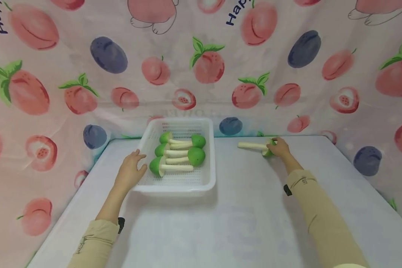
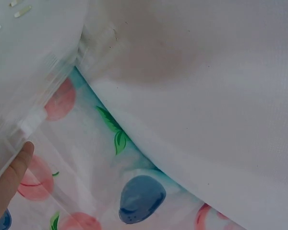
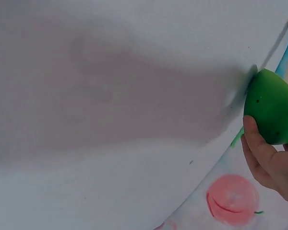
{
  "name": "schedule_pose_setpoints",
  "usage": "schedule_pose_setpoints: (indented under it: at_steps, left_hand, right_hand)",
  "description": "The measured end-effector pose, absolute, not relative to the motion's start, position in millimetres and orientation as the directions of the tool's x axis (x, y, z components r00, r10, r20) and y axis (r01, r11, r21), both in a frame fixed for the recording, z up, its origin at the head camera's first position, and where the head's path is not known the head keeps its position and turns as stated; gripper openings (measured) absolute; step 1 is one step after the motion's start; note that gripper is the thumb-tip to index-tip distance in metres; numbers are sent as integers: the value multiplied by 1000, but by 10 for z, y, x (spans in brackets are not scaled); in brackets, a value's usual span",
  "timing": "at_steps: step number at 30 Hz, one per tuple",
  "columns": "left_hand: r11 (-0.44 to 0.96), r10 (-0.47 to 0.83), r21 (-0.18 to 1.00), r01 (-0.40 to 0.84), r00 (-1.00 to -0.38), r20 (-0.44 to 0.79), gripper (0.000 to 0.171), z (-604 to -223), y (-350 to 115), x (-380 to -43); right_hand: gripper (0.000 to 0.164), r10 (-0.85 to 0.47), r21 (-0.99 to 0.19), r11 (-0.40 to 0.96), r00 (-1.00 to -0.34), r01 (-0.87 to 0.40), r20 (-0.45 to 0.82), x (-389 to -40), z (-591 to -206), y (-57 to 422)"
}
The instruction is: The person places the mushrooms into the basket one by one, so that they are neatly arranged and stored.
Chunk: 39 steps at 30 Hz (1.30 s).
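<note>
At the right of the head view, my right hand [image 1: 281, 148] grips a green-capped toy mushroom [image 1: 252, 145] by its cap, the pale stem pointing left. The right wrist view shows the fingers against the green cap [image 3: 271, 108]; part of the grip is hidden. My left hand [image 1: 130, 171] is at the left rim of a white plastic basket [image 1: 209, 178], fingers spread and fairly straight. One left finger [image 2: 20, 163] lies along the basket's side in the left wrist view. Several similar mushrooms [image 1: 196, 156] lie inside the basket, caps facing left and right.
The basket stands on a white-covered table [image 1: 248, 219], toward the back. Behind and beside the table hangs a fruit-print cloth [image 1: 184, 48], meeting the table's back edge close behind the basket and the held mushroom.
</note>
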<state>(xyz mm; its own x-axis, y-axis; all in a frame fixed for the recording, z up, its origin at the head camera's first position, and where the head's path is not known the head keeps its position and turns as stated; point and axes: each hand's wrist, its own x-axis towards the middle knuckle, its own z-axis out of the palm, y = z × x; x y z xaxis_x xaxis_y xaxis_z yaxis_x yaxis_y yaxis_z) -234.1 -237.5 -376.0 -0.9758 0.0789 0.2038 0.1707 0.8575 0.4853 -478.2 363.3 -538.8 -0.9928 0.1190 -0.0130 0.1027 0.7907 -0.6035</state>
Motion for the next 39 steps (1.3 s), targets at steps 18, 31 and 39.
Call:
schedule_pose_setpoints:
  at_steps: [18, 31, 39]
  left_hand:
    - [855, 72, 491, 166, -976, 203, 41, -3707, -2478, -2347]
    - [858, 80, 485, 169, -977, 199, 41, -3722, -2382, -2354]
    - [854, 74, 493, 167, -977, 202, 41, -3789, -2375, -2364]
  right_hand:
    - [60, -15, -722, 691, -998, 36, -64, -3282, -3839, 2463]
    - [63, -26, -769, 639, -1000, -20, 5, -3123, -3843, 2550]
    - [62, -22, -798, 602, -1000, -22, 11, -2969, -3843, 2507]
